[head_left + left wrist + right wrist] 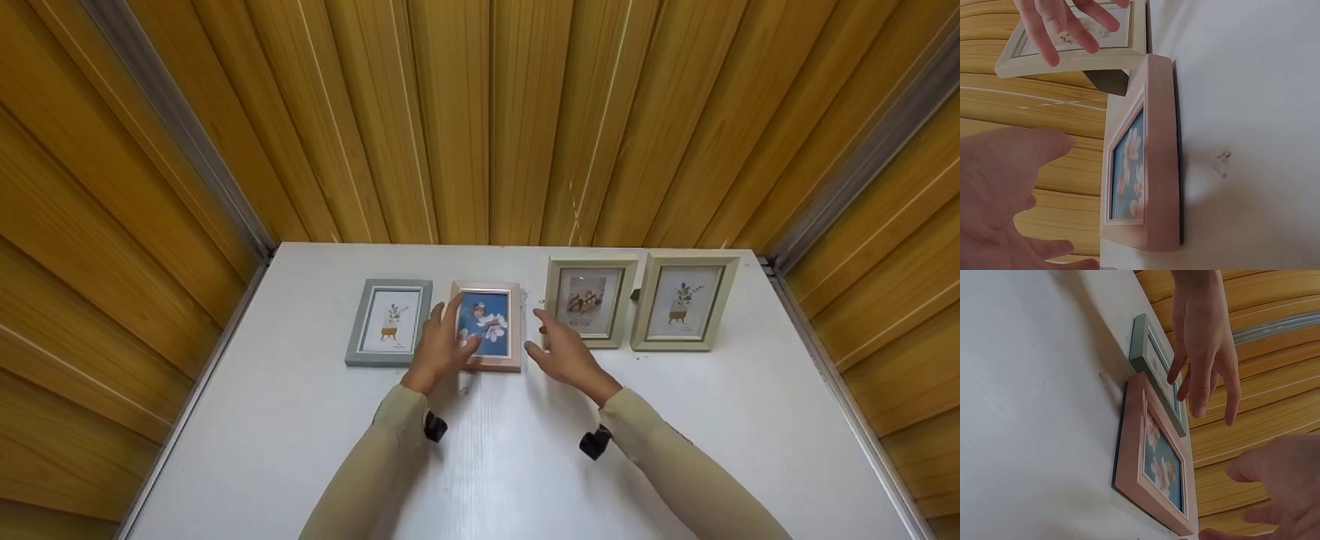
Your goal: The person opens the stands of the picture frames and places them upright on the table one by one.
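Note:
A pink picture frame [493, 324] with a picture of white blossoms on blue lies face up on the white table. My left hand [441, 343] hovers over its left side, fingers apart and extended, and overlaps its edge in the head view. To the right of this frame is my right hand [568, 358], thumb and fingers spread, with nothing held. In the left wrist view, both hands are raised above the pink frame's face. A grey-green frame [387, 319] with a potted-plant picture lies flat just left of the pink one, its right edge partly behind my left hand.
Two cream frames stand upright at the right: one with a brownish picture [589, 300], the other with a plant picture [681, 304]. A dark support [1107, 81] shows behind one. Wood-patterned walls [480, 120] enclose the white table [480, 465] at back and sides.

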`<state>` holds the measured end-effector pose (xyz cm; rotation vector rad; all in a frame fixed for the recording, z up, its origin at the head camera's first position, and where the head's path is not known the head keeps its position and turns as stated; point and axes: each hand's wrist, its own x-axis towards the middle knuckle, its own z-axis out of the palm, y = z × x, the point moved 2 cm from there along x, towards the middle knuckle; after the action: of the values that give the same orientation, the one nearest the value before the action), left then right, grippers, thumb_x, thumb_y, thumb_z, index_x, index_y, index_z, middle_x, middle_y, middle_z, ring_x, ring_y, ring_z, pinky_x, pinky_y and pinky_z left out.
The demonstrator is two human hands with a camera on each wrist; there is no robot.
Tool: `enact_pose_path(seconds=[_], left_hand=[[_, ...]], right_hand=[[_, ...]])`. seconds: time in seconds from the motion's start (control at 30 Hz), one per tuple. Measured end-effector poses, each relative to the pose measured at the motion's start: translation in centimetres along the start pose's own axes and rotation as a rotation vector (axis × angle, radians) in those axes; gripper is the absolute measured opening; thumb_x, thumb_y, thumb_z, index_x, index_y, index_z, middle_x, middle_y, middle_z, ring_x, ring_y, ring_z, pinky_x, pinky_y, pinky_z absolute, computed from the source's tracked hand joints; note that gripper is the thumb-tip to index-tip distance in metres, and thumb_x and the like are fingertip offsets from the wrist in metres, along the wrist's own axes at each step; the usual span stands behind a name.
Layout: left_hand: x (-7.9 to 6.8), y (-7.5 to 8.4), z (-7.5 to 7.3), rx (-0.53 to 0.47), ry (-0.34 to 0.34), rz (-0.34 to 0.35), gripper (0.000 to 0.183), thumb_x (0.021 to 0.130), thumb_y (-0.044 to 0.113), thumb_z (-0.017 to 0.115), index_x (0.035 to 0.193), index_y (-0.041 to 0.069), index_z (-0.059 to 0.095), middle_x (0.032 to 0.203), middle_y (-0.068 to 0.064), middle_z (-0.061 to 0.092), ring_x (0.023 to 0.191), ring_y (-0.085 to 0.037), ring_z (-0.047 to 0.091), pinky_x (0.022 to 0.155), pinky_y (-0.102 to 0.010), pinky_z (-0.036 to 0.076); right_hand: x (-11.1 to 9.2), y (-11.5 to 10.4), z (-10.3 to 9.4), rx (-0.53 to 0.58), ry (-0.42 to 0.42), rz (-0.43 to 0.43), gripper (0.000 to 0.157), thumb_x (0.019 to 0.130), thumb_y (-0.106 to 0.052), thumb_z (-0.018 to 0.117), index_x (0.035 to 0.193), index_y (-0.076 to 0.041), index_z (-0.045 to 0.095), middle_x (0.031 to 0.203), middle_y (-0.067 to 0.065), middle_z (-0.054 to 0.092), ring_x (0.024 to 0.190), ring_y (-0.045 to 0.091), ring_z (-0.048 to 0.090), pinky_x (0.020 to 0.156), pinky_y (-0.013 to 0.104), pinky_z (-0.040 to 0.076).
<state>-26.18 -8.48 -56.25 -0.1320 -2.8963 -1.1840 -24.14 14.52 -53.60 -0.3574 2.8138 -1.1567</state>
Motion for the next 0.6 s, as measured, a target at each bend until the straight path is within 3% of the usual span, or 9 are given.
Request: enact_pose_path(seconds=[0.23,0.4,0.6], left_hand=[[1.2,0.6,-0.8,0.068,0.009,-0.094,0.084,0.093,0.027,0.077,0.162,0.021,0.029,0.154,-0.026,0.040,0.137,-0.045,0.047,0.106,-0.061,0.044],[1.8,1.1,-0.8,0.095,-0.014,-0.170,0.081,0.095,0.028,0.075,0.162,0.020,0.029,0.145,-0.025,0.050,0.127,-0.041,0.056,0.101,-0.057,0.050],[2.4,1.3,-0.5,0.136,-0.043,-0.254,0.078,0.096,0.031,0.073,0.161,0.018,0.031,0.141,-0.024,0.053,0.120,-0.040,0.060,0.098,-0.055,0.051]], right_hand=[[2.4,-1.3,0.9,-0.075,-0.037,0.024,0.068,0.099,-0.019,0.066,0.154,0.006,0.035,0.143,0.032,0.053,0.128,0.044,0.056,0.105,0.055,0.046],[3.8,-1.8,1.8,-0.127,-0.053,0.057,0.070,0.098,-0.019,0.067,0.154,0.008,0.034,0.134,0.035,0.057,0.126,0.046,0.056,0.107,0.055,0.045],[4.7,-2.1,3.0,-0.156,-0.091,0.104,0.070,0.099,-0.021,0.065,0.155,0.007,0.032,0.136,0.035,0.057,0.127,0.048,0.055,0.108,0.055,0.044]])
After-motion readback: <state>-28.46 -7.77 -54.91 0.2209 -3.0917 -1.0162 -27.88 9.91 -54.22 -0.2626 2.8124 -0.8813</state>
